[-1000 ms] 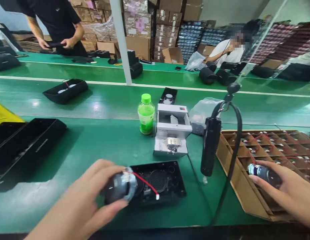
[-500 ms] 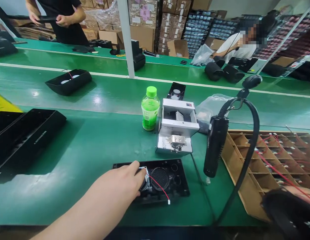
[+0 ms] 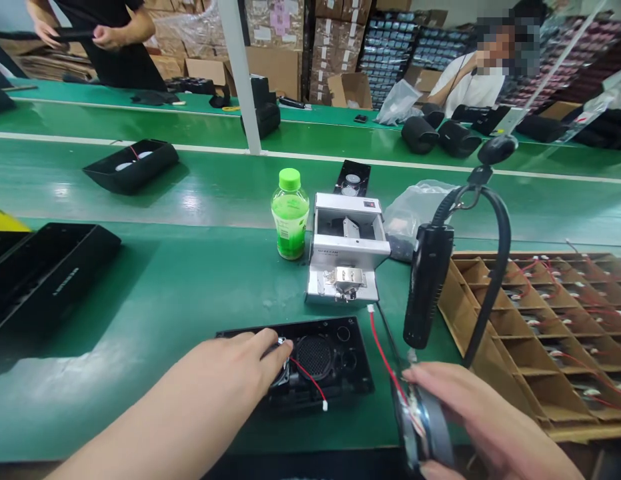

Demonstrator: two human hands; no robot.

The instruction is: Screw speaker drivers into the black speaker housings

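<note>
My left hand [image 3: 245, 365] is palm-down over the left half of the black panel [image 3: 359, 360], near the table's [image 3: 190, 287] front edge. Fingers bunched at the wired speaker [image 3: 283, 377] lying in it; can't tell if they're clamped, hand blocks the view. My right hand [image 3: 495, 423] has thumb and fingers clamped on the loose speaker [image 3: 435, 430], red lead up, over the front edge, between panel and divided carton [image 3: 483, 370]. Hanging driver [image 3: 428, 287] just above. Grey machine [image 3: 347, 250] behind panel, green bottle [image 3: 290, 217] left of it.
</note>
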